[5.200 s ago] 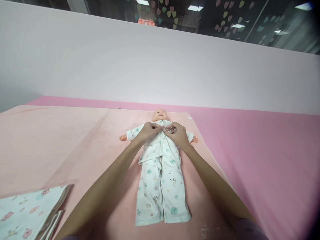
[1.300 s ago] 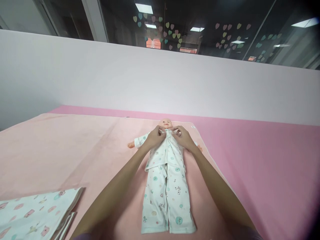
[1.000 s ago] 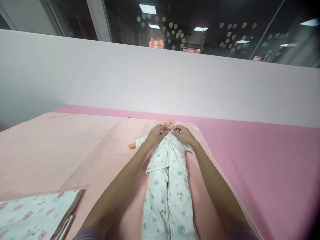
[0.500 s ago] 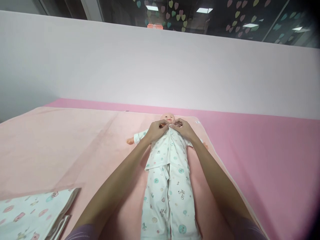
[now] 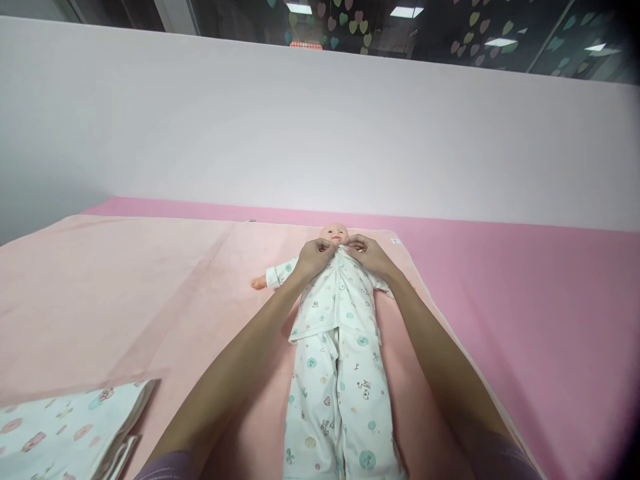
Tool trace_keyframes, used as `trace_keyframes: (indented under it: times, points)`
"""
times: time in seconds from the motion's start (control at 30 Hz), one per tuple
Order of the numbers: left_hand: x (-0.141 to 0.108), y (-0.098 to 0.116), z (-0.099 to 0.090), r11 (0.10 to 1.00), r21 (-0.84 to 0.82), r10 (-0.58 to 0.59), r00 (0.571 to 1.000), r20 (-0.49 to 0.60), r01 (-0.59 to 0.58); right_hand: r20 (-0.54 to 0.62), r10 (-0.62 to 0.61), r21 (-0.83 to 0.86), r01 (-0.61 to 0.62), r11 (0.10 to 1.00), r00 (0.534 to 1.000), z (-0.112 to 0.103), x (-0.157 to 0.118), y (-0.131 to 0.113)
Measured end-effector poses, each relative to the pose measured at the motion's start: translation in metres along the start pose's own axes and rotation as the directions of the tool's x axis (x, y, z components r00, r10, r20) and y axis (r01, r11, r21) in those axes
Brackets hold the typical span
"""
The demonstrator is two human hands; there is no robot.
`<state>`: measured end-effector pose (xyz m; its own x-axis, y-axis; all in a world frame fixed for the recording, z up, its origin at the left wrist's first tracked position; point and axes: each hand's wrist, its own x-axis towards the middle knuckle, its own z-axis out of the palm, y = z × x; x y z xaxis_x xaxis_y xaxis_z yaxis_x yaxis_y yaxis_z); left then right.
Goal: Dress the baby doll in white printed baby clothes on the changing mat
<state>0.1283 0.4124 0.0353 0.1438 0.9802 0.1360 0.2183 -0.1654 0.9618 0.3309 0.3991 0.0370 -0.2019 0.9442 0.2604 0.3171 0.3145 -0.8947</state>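
A baby doll (image 5: 334,231) lies on its back with its head away from me. It wears a white printed button-front shirt (image 5: 330,303) and matching trousers (image 5: 340,400). Both of my hands are at the shirt's neckline, just below the doll's chin. My left hand (image 5: 317,257) pinches the collar from the left, fingers curled. From the right, my right hand (image 5: 367,255) closes on the other side of the collar. The fingertips nearly meet over the top of the front opening and hide the top fastening. Two buttons show lower down the front.
Beneath the doll is a peach blanket (image 5: 165,287) over a pink mat (image 5: 525,320). A folded printed cloth (image 5: 65,427) lies at the near left. A white wall (image 5: 320,133) rises behind the mat, with dark glass above it.
My fingers have shifted slightly at the collar, and the right hand has turned a little more over it. The view has moved slightly; the doll lies as before.
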Motion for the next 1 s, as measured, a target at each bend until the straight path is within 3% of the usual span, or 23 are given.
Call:
trace_keyframes:
  times: [0.2, 0.4, 0.53, 0.6, 0.67, 0.73, 0.83, 0.9, 1.0]
  points:
    - [0.000, -0.006, 0.002, 0.992, -0.123, 0.008, 1.000, 0.019, -0.005, -0.042, 0.018, 0.021, -0.018, 1.000, 0.999, 0.001, 0.002, 0.003]
    - [-0.008, -0.002, 0.004, 0.988, 0.132, 0.092, 0.994, -0.056, -0.084, -0.090, 0.088, 0.053, -0.083, 0.995, 0.992, 0.004, 0.002, 0.005]
    - [-0.013, 0.004, -0.003, 0.951, 0.273, 0.167, 0.984, -0.065, -0.143, -0.259, 0.089, -0.152, -0.132, 0.980, 0.962, 0.007, -0.006, 0.003]
    - [-0.013, 0.003, -0.022, 0.900, 0.404, 0.213, 0.974, -0.077, -0.165, -0.296, 0.023, -0.276, -0.109, 0.955, 0.955, -0.004, -0.020, 0.001]
    - [-0.012, -0.001, -0.056, 0.829, 0.538, 0.215, 0.975, -0.058, -0.151, -0.240, 0.022, -0.369, -0.112, 0.923, 0.971, -0.031, -0.041, 0.003]
    - [-0.013, -0.008, -0.100, 0.799, 0.591, 0.135, 0.991, 0.006, -0.112, -0.130, 0.134, -0.404, -0.176, 0.898, 0.982, -0.068, -0.065, 0.009]
    - [-0.023, -0.019, -0.157, 0.836, 0.547, -0.032, 0.993, 0.115, -0.037, 0.005, 0.297, -0.349, -0.277, 0.895, 0.955, -0.119, -0.095, 0.024]
    - [-0.032, -0.025, -0.175, 0.847, 0.532, -0.093, 0.983, 0.157, -0.005, 0.102, 0.345, -0.233, -0.315, 0.920, 0.933, -0.136, -0.104, 0.035]
    - [-0.039, -0.027, -0.172, 0.865, 0.503, -0.133, 0.965, 0.226, 0.001, 0.161, 0.366, -0.120, -0.350, 0.929, 0.916, -0.133, -0.101, 0.045]
